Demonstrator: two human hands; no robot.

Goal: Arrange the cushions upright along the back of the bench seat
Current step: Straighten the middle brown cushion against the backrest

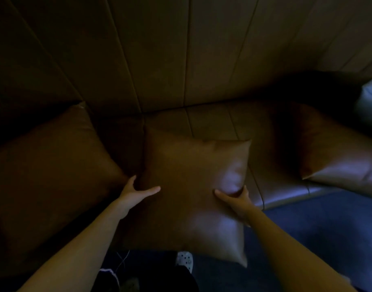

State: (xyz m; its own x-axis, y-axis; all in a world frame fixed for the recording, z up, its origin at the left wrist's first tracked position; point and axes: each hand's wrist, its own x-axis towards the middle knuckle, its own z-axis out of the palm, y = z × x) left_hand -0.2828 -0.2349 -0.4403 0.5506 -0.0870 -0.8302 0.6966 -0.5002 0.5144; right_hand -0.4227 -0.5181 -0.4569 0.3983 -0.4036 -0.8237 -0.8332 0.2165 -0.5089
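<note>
A brown leather cushion (191,186) fills the middle of the dim view, held over the front edge of the bench seat (271,157). My left hand (136,191) grips its left edge, thumb on top. My right hand (235,199) grips its right edge. A second brown cushion (48,165) lies at the left, touching the held one. A third brown cushion (341,159) lies flat on the seat at the right. The panelled bench back (159,60) rises behind them.
A pale object (370,102) shows at the right edge, above the third cushion. Dark blue carpet (307,239) covers the floor in front of the bench. A spotted shoe (185,260) shows below the held cushion.
</note>
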